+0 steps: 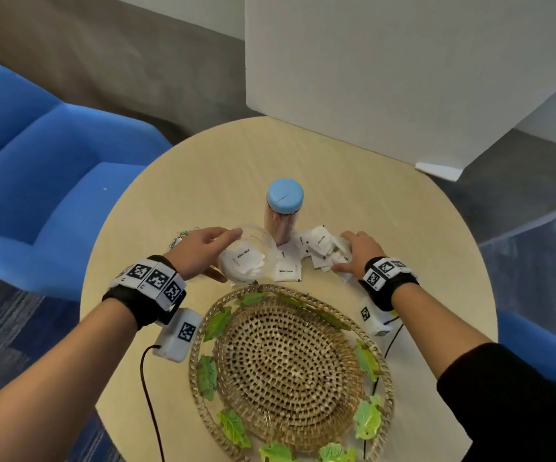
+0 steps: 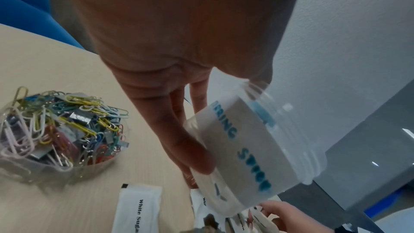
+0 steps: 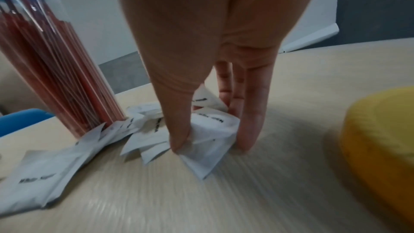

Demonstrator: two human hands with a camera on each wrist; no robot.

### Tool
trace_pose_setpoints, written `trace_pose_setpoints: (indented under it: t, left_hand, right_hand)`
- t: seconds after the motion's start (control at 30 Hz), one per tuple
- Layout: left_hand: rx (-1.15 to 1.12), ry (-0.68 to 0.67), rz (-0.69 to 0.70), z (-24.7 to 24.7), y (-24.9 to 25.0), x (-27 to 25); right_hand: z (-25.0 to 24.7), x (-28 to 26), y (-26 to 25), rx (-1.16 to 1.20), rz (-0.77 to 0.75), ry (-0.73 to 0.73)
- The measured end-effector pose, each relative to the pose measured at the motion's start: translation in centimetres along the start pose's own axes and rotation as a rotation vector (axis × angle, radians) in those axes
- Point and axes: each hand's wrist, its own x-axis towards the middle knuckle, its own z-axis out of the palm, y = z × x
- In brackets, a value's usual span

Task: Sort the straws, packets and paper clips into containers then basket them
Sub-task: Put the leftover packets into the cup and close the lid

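My left hand grips a clear plastic tub, tilted toward the right, with a few white sugar packets inside; its white label with blue letters shows in the left wrist view. More white sugar packets lie in a heap on the table. My right hand pinches a bunch of these packets between thumb and fingers, down on the tabletop. A tall clear jar with a blue lid holds red straws. Coloured paper clips fill a low clear dish left of my left hand.
A round woven basket with green leaf trim sits at the near edge of the round wooden table. A yellow round object lies right of my right hand. A white board stands behind the table; a blue chair is at left.
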Motion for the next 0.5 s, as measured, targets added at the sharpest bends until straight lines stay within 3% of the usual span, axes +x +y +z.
trace_pose_setpoints:
  t: [0.27,0.37,0.43,0.5]
  left_hand:
    - [0.031,-0.023,-0.014,0.6,-0.4,1.1]
    - [0.030,-0.035,-0.018,0.4,-0.6,1.4]
    - [0.038,-0.037,-0.025,0.3,-0.7,1.6]
    - [0.053,-0.038,-0.031,0.2,-0.8,1.7]
  right_hand:
    - [-1.1,-0.5,0.4,0.026,0.028,0.006]
    - [-2.4,-1.1,0.3,0.249,0.047,0.015]
    - [-3.4,-1.0,-0.6,0.394,0.012,0.100]
    - [-4.1,-0.2,-2.0,0.320,-0.064,0.181]
